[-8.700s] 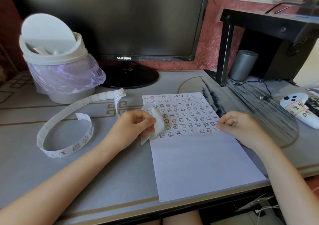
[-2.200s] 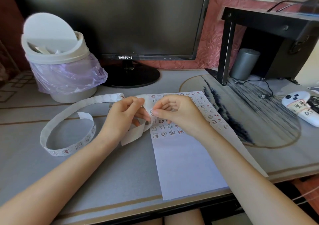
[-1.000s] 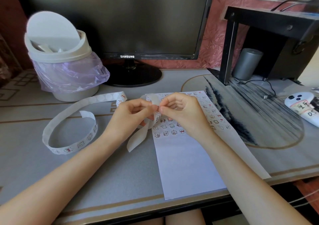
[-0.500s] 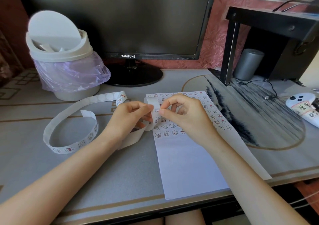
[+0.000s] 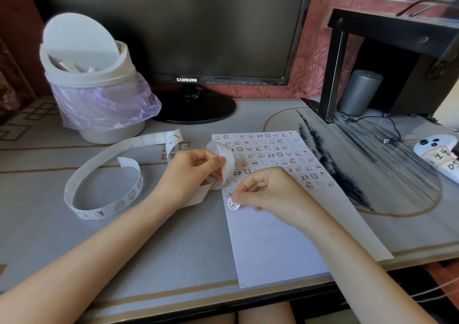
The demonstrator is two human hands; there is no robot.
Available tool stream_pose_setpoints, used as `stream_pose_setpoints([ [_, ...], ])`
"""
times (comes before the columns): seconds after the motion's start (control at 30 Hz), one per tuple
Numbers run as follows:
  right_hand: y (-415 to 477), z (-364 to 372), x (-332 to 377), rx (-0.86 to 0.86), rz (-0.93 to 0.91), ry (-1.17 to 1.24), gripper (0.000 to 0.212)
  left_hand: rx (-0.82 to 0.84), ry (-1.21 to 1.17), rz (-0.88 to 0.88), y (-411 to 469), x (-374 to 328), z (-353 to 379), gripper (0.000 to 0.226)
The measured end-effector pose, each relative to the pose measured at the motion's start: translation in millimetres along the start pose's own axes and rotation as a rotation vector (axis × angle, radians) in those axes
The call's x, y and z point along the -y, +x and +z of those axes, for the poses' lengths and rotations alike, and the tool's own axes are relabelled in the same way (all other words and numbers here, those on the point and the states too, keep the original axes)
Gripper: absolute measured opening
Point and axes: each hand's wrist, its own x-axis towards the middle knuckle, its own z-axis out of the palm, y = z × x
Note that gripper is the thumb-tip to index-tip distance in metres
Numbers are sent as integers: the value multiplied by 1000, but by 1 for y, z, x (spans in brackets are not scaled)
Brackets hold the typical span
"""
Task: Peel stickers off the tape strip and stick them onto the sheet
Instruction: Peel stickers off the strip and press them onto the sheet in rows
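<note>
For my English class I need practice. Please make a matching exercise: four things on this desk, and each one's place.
1 round sticker
2 tape strip
3 waste bin
4 white controller

A left of the monitor
B far right on the desk
C pinched by the right hand, at the sheet
D held in the left hand

Pairs: 1-C, 2-D, 3-A, 4-B

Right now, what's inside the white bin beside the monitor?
In the bin, under its tilted swing lid, a few white scraps show at the opening. A purple bag hangs over its sides. Anything deeper is hidden by the lid and wall.
</note>
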Motion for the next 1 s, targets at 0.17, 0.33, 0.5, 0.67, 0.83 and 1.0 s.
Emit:
stream_pose_setpoints([
  [0.17, 0, 3, -2, -29, 5, 13, 14, 5, 8, -5, 0, 0, 0, 18],
  [0.33, 1, 7, -5, -68, 2, -6, 8, 3, 23, -3, 0, -1, 0, 20],
  [0.5, 2, 10, -11, -114, -10, -32, 7, 3, 20, -3, -1, -1, 1, 19],
  [0.67, 4, 12, -14, -143, -19, -70, 8, 3, 25, -6, 0, -1, 0, 18],
  [0.83, 4, 14, -17, -161, -27, -100, 6, 9, 22, -6, 0, -1, 0, 18],
  [1.0, 4, 15, -18, -158, -58, -129, 8, 8, 26, -5, 0, 0, 0, 17],
])
